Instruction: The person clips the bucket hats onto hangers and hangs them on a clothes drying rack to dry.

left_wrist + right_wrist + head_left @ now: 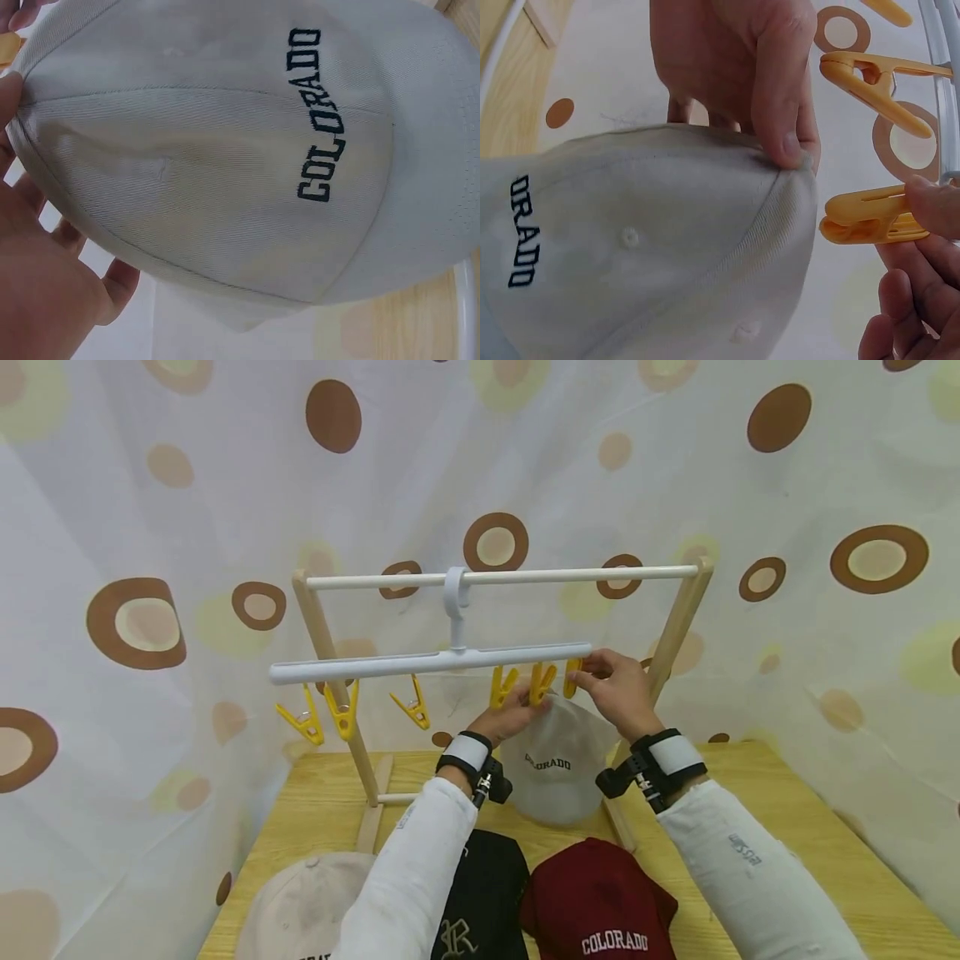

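Observation:
A light beige cap [553,781] with dark COLORADO lettering hangs brim down below the right half of a white hanger [375,667]. My left hand [512,714] pinches the cap's upper edge between thumb and fingers, as the right wrist view shows. At the hanger's right end, my right hand [618,691] pinches the handles of a yellow clip [572,678]. In that wrist view the clip [866,216] points at the pinched edge of the cap [705,225], with a small gap between them.
The hanger hooks over the top bar [570,575] of a wooden rack. Other yellow clips [343,710] dangle from it, two of them close by my left hand. On the table [750,827] lie a beige cap [307,902], a black cap [487,893] and a dark red cap [600,897].

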Available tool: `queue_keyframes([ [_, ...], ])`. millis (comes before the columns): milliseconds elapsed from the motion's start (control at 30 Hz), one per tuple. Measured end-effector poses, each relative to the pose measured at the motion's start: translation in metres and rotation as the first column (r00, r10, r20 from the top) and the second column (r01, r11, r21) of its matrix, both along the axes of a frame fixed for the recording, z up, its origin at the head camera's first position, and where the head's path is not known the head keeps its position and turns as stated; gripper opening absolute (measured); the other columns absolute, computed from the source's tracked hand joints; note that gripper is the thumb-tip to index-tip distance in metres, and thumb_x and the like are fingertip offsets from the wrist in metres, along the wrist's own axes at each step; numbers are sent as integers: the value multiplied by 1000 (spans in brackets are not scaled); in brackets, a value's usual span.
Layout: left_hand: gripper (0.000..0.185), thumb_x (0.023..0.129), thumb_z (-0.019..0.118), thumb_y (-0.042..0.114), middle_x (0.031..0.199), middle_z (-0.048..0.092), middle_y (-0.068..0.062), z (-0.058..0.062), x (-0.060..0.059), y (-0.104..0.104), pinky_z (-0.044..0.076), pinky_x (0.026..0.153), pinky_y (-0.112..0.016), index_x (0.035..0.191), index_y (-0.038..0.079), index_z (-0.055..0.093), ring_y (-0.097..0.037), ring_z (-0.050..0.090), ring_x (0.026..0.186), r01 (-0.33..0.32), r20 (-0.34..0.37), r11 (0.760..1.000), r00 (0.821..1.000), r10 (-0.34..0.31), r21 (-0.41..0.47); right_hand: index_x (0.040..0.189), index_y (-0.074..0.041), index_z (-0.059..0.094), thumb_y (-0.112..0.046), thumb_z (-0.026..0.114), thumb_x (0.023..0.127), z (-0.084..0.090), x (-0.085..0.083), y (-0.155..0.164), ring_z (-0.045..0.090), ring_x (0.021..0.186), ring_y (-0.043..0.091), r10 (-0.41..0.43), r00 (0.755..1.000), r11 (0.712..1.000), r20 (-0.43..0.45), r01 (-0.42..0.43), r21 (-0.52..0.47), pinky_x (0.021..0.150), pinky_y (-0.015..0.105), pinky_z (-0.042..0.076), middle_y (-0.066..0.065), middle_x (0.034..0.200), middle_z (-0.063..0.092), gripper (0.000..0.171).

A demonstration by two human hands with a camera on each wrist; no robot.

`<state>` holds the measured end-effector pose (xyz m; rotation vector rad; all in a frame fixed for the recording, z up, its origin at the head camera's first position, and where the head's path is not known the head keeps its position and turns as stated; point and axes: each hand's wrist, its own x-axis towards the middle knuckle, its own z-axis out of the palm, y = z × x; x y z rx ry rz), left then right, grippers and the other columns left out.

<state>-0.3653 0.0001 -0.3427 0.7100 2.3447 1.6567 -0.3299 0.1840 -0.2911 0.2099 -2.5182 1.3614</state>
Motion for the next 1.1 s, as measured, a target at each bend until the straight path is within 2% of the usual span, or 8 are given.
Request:
queue_keyframes([
  [133, 43, 105, 49, 25, 150, 47, -15, -3, 0, 4, 31, 118, -51, 143, 5, 48, -31, 43, 138, -26, 29, 999, 999, 26, 21, 127, 0, 61, -21, 66, 96, -2, -1, 0, 64, 115, 36, 17, 1000, 1000, -4, -17, -20, 102, 52, 48, 22, 122, 67, 38],
  [233, 41, 105, 49, 24, 145, 51, -17, -4, 0, 6, 34, 115, -50, 139, 2, 51, -31, 47, 132, -45, 24, 999, 999, 44, 24, 127, -1, 61, -20, 66, 96, -3, -2, 0, 64, 115, 36, 24, 1000, 999, 1, -24, -27, 102, 52, 48, 22, 123, 67, 37],
  [433, 40, 103, 53, 29, 139, 56, -11, -8, 2, 9, 39, 112, -48, 135, 7, 56, -26, 52, 126, -85, 19, 996, 996, 85, 16, 128, -1, 61, -21, 66, 96, -4, -3, 0, 63, 117, 35, 36, 999, 998, 27, -35, -47, 103, 51, 48, 21, 125, 66, 38],
  [733, 44, 102, 54, 35, 133, 57, -11, -8, 4, 10, 40, 111, -48, 136, 6, 54, -22, 52, 117, -91, 30, 995, 995, 90, 38, 126, -1, 62, -20, 66, 96, -4, -4, 0, 63, 115, 34, 32, 999, 999, 29, -31, -35, 101, 50, 50, 22, 123, 67, 37],
  [833, 45, 103, 52, 33, 135, 57, -13, -8, 4, 10, 39, 111, -48, 138, 5, 52, -23, 52, 119, -72, -5, 995, 997, 73, 65, 126, 0, 62, -20, 66, 95, -3, -4, 0, 63, 115, 34, 24, 999, 999, 34, -23, -37, 101, 51, 49, 22, 123, 67, 36],
  [933, 43, 103, 52, 30, 135, 56, -14, -9, 4, 11, 39, 110, -45, 138, 4, 52, -23, 50, 119, -88, -22, 990, 996, 91, 108, 126, 0, 62, -20, 67, 95, -3, -4, 0, 62, 115, 34, 24, 999, 999, 42, -22, -41, 101, 51, 49, 22, 123, 67, 37],
  [1100, 38, 101, 56, 27, 132, 59, -14, -11, 3, 13, 39, 106, -41, 132, 5, 56, -20, 50, 114, -137, 13, 976, 991, 136, 169, 128, 0, 61, -22, 66, 96, -5, -2, -3, 62, 116, 34, 27, 998, 999, 57, -24, -45, 101, 50, 49, 22, 124, 66, 39],
])
